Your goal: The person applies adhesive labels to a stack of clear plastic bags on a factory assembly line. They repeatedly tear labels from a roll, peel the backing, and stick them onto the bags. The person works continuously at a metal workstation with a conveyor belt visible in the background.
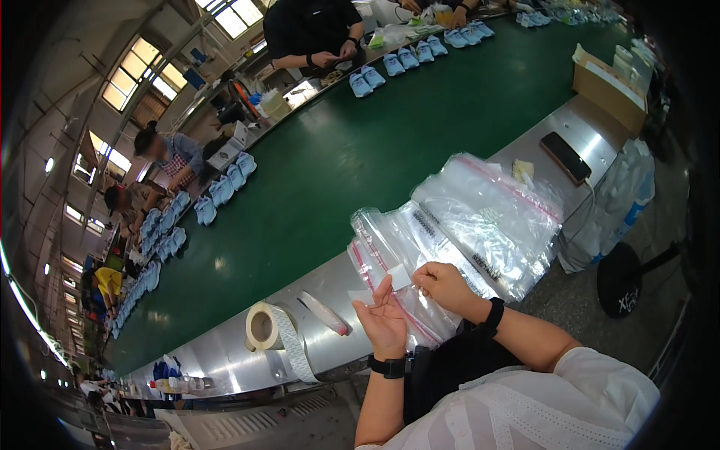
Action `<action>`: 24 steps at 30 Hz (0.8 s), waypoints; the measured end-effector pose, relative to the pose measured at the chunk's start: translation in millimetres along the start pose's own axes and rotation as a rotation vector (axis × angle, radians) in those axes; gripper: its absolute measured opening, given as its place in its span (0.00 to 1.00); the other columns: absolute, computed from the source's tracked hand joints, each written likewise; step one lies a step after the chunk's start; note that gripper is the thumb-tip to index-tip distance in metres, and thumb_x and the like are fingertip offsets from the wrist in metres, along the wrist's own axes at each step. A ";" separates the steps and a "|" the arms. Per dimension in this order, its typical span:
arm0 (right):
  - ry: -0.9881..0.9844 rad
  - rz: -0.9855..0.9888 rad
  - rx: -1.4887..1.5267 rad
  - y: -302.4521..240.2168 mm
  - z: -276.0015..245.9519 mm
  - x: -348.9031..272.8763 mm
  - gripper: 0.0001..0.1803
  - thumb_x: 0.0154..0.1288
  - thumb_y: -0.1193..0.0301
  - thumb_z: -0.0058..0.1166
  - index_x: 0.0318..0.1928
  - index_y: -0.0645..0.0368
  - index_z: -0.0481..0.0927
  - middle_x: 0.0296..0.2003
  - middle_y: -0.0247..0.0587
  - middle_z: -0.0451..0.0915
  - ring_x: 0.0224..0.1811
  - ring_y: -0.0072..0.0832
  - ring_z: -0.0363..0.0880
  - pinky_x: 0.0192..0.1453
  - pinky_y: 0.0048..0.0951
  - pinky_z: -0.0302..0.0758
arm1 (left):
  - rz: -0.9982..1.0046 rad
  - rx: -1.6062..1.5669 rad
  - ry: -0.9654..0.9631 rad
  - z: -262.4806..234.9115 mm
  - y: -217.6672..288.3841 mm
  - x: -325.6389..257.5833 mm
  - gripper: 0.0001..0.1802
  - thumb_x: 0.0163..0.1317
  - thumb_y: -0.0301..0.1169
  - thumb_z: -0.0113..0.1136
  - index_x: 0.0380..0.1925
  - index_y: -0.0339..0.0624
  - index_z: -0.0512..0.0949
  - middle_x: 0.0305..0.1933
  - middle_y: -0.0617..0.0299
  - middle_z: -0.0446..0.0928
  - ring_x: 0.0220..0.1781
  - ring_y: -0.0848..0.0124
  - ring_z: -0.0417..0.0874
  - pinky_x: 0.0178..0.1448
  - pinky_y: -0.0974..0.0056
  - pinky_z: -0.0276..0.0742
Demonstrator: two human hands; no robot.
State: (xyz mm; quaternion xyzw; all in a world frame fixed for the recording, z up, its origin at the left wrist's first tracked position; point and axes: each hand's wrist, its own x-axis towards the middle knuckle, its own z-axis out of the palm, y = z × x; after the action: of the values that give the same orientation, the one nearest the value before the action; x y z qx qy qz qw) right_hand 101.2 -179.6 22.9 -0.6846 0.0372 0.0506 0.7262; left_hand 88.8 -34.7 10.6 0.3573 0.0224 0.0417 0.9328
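My right hand [444,288] pinches a small white label [400,277] by its right side, above a pile of clear plastic bags. My left hand [385,324] is turned palm up with its fingers apart, one fingertip close to the label's lower edge; whether they touch I cannot tell. A pale, see-through slip [361,297] shows beside the left fingers. Below both hands lie clear zip bags [375,232] with reddish seal strips. A larger stack of the same bags [491,217] spreads to the right. Left of my hands stands a roll of white labels [262,327], its strip hanging over the table edge.
A green conveyor belt [322,165] runs past the metal table [217,360]. Light-blue shoes [221,189] line its far side, where several people work. A pen-like white tool [324,313] lies near the roll. Rightward are a phone [566,157], a cardboard box [611,90] and a black fan [621,281].
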 end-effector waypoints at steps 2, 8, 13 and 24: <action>0.017 -0.006 -0.023 1.2 0.6 -0.2 0.09 0.61 0.71 0.53 0.32 0.66 0.78 0.24 0.39 0.79 0.26 0.22 0.76 0.32 0.24 0.72 | -0.013 0.014 0.000 0.1 1.3 -1.7 0.42 0.68 0.58 0.32 0.48 0.20 0.72 0.58 0.42 0.71 0.63 0.59 0.68 0.72 0.60 0.54; 0.146 -0.143 -0.208 -9.6 0.6 -4.1 0.09 0.61 0.70 0.51 0.31 0.65 0.76 0.22 0.40 0.77 0.23 0.26 0.75 0.31 0.27 0.70 | 0.018 0.032 0.002 -33.2 9.3 5.4 0.42 0.68 0.59 0.31 0.51 0.23 0.71 0.59 0.45 0.70 0.62 0.60 0.68 0.70 0.59 0.56; 0.201 -0.163 -0.311 -11.3 -10.4 -6.1 0.08 0.60 0.71 0.50 0.30 0.63 0.73 0.20 0.41 0.74 0.21 0.28 0.73 0.30 0.30 0.69 | 0.124 0.422 0.150 -19.6 46.7 -8.6 0.40 0.68 0.59 0.29 0.56 0.29 0.69 0.59 0.50 0.70 0.62 0.60 0.68 0.68 0.55 0.59; 0.023 0.050 -0.161 -5.6 -22.7 -2.5 0.11 0.63 0.69 0.48 0.34 0.65 0.77 0.26 0.43 0.78 0.28 0.27 0.77 0.33 0.29 0.72 | -0.426 -0.414 -0.223 -24.0 -11.4 20.9 0.37 0.69 0.53 0.36 0.53 0.22 0.68 0.56 0.46 0.72 0.60 0.51 0.69 0.69 0.48 0.61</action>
State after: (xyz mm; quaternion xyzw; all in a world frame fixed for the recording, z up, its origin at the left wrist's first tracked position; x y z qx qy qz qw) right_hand 99.8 -202.7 27.4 -0.7401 0.0584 0.0636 0.6670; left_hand 108.5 -25.3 -15.1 0.1493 -0.0148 -0.1903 0.9702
